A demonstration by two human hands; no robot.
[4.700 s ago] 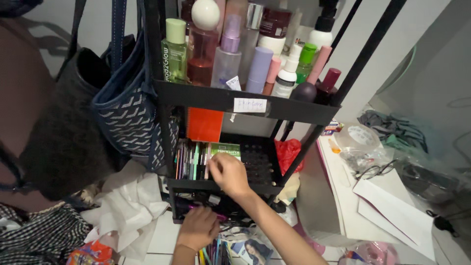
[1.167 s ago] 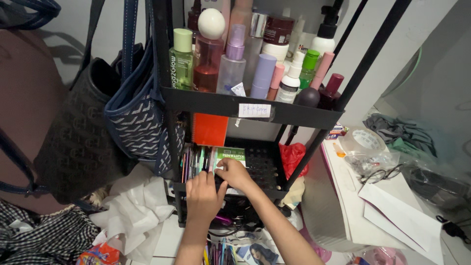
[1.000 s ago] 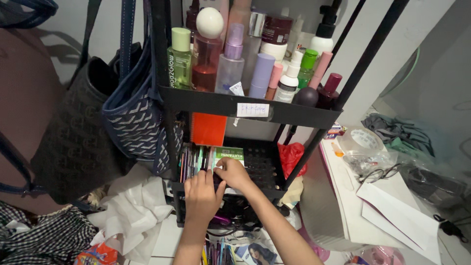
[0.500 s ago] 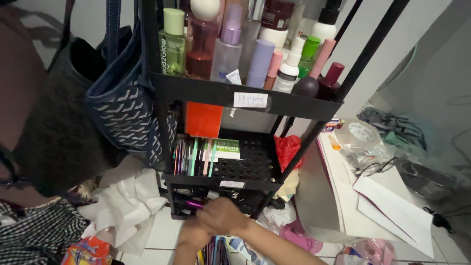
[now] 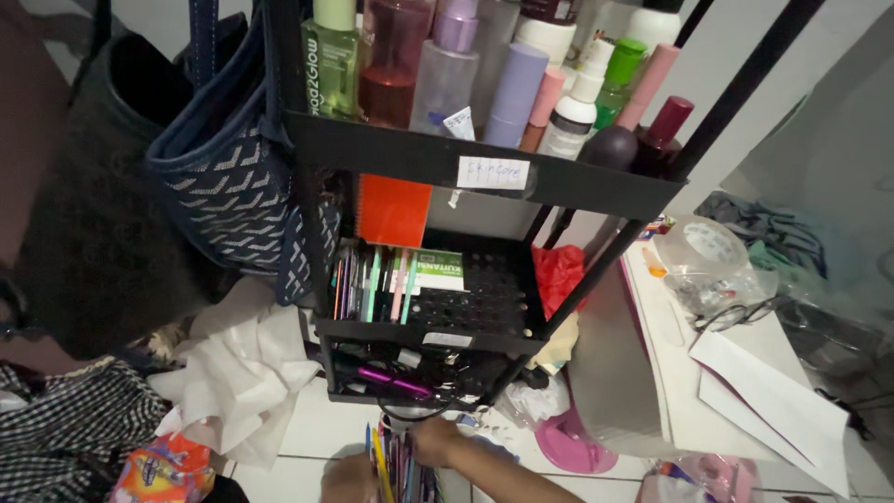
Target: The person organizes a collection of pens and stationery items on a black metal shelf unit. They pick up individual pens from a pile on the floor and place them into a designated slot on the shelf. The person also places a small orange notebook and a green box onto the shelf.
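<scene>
Both hands are low at the bottom edge, over a bundle of coloured pens [image 5: 391,461] standing on the floor in front of a black three-shelf cart [image 5: 428,335]. My right hand [image 5: 433,440] has its fingers curled against the tops of the pens. Half cut off by the frame, my left hand [image 5: 346,477] lies at the bundle's left side, and its grip is hidden. On the cart's middle shelf lie a row of pens [image 5: 372,284] and a green and white box [image 5: 438,270].
Bottles [image 5: 447,74] crowd the top shelf and an orange notebook [image 5: 391,210] stands behind the pens. A purple tool [image 5: 391,380] lies on the lowest shelf. Bags [image 5: 223,177] hang left above white paper [image 5: 242,382]. Right: tape roll [image 5: 710,244], white sheets [image 5: 773,391].
Both hands have left the middle shelf and dropped to the pen bundle on the floor. The row of pens and the box stay on the shelf. The view has tilted down.
</scene>
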